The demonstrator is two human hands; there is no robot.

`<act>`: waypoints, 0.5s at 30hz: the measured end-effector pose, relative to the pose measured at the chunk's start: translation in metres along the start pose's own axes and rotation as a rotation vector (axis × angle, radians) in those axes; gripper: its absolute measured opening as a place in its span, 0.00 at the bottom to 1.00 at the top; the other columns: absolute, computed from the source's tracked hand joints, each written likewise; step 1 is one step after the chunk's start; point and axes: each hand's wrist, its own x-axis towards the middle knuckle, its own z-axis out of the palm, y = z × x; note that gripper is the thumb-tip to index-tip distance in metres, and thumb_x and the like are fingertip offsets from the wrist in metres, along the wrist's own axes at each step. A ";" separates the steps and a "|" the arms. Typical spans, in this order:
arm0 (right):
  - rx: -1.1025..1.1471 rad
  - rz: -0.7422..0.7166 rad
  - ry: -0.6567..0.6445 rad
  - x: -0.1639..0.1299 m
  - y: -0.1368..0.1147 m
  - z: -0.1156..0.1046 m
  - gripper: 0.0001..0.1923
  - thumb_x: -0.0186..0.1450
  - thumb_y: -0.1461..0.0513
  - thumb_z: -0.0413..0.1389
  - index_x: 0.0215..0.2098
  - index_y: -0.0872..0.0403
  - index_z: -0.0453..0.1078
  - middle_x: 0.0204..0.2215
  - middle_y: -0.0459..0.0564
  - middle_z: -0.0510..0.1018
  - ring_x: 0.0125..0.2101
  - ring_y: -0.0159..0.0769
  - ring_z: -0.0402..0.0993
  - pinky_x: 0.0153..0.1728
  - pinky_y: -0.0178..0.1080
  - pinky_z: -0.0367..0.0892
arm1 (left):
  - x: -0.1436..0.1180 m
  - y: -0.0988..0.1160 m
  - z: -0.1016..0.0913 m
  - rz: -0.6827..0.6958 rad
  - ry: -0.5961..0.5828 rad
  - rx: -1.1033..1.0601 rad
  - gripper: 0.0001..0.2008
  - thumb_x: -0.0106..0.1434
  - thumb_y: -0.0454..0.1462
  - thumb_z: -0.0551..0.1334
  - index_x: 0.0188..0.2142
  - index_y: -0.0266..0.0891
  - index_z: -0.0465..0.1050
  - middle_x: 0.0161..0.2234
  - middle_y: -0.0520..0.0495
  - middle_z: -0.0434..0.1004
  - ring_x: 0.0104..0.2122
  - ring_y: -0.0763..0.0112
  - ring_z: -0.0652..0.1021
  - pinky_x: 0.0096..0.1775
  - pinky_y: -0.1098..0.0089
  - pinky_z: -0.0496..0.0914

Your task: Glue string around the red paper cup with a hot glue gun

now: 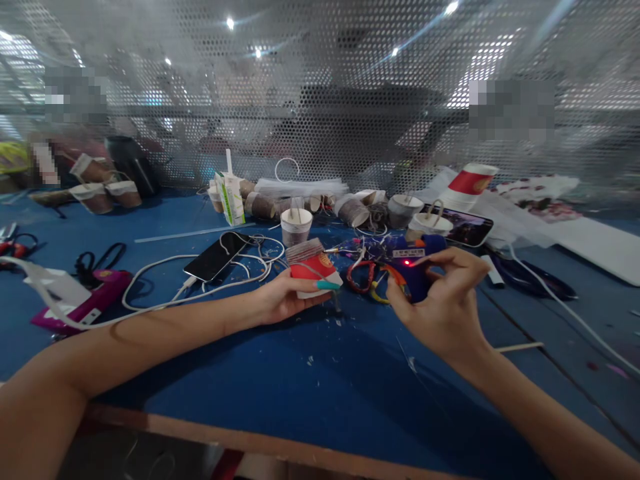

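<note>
My left hand (285, 293) is closed around a red and white paper cup (316, 268) lying on its side, its thumb along the cup wall. Brown twine (304, 250) is wound in rows around the cup's far end. A loose piece of twine hangs below it. The tip of a blue hot glue gun (373, 249), glowing with a small red light, points toward the twine-wrapped end. My right hand (443, 297) is beside the gun's body, thumb and index finger curved and apart. I cannot make out anything held between them. Scissors (360, 277) with coloured handles lie under the gun.
Several twine-wrapped cups (296, 223) stand or lie behind. A black phone (217, 257) with white cable (173, 303) lies left, near a purple power strip (85, 303). Another phone (465, 227) leans at right, beside a red and white cup (470, 187). A perforated metal screen (320, 100) rises behind.
</note>
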 end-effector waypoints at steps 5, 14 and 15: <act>-0.014 0.039 -0.035 -0.001 0.002 0.000 0.23 0.60 0.60 0.58 0.46 0.49 0.49 0.42 0.55 0.66 0.30 0.40 0.74 0.26 0.44 0.74 | -0.002 0.002 -0.001 -0.012 -0.017 0.012 0.17 0.46 0.25 0.72 0.37 0.36 0.79 0.35 0.48 0.83 0.38 0.67 0.82 0.57 0.59 0.69; -0.228 0.487 -0.342 0.002 0.023 0.002 0.25 0.56 0.53 0.58 0.46 0.52 0.53 0.45 0.64 0.71 0.36 0.55 0.76 0.33 0.53 0.71 | 0.002 -0.004 -0.011 -0.030 -0.182 0.016 0.21 0.46 0.28 0.75 0.41 0.33 0.78 0.37 0.44 0.83 0.39 0.64 0.82 0.55 0.58 0.69; -0.255 0.547 -0.388 0.002 0.027 0.003 0.26 0.56 0.51 0.59 0.46 0.53 0.54 0.46 0.65 0.70 0.38 0.57 0.76 0.35 0.55 0.71 | 0.003 -0.005 -0.012 -0.021 -0.196 0.001 0.22 0.45 0.29 0.76 0.42 0.34 0.78 0.38 0.44 0.83 0.40 0.64 0.82 0.55 0.58 0.69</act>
